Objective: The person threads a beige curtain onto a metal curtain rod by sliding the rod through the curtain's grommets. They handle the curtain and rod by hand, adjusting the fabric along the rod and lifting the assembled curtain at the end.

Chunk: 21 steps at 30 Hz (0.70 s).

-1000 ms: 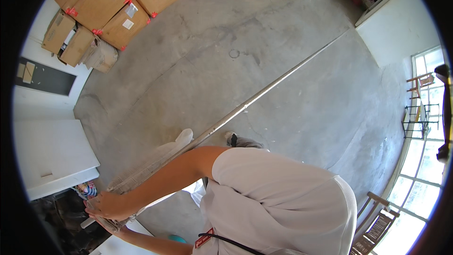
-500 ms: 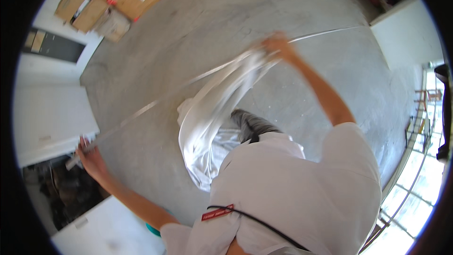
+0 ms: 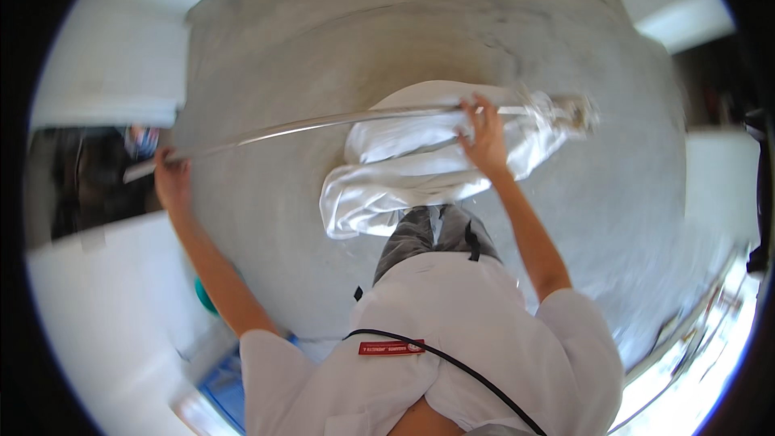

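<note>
A long, thin metal rod (image 3: 303, 123) runs from left to right ahead of my body. My left hand (image 3: 173, 183) is closed round it near its left end. Farther right, my right hand (image 3: 486, 144) is at the rod with its fingers spread, in front of some white fabric. This large white cloth (image 3: 404, 173) hangs below and beyond the rod in loose folds, close to my legs. Toward the rod's right end it is gathered into a crumpled, shiny bunch (image 3: 569, 113), blurred by motion. How the cloth is attached to the rod is too blurred to tell.
Grey concrete floor (image 3: 266, 56) lies around me. White cabinet-like panels (image 3: 105, 274) stand at the left, with a dark opening (image 3: 97, 182) between them holding dark things. Something blue (image 3: 222, 387) is at the lower left. A bright window (image 3: 686, 379) is at the lower right.
The gathered cloth has shifted toward the rod's right end, and its lower part is spread wider. My right hand's fingers have come apart. The view has turned, and the cardboard boxes are mostly out of sight.
</note>
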Each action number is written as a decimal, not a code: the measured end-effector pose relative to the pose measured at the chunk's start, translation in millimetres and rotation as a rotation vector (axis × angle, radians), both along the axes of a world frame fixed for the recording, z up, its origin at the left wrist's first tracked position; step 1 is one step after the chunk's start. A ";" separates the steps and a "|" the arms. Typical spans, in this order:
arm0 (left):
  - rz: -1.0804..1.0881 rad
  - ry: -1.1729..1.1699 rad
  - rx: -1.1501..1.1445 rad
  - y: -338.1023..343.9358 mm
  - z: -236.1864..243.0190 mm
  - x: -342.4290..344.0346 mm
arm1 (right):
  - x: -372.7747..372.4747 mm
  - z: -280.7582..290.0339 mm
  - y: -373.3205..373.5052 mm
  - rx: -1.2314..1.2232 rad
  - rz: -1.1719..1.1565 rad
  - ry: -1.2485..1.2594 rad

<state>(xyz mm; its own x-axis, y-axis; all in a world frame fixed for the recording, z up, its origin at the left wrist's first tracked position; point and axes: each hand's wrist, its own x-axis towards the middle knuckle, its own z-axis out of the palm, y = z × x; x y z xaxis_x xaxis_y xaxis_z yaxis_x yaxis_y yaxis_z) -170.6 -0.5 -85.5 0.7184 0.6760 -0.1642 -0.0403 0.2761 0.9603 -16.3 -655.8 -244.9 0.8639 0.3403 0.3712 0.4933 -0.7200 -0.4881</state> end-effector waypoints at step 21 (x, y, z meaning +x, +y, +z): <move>-0.241 1.270 -0.384 -427.6 -511.3 -548.1 | -73.9 -559.0 128.2 -0.960 0.457 0.625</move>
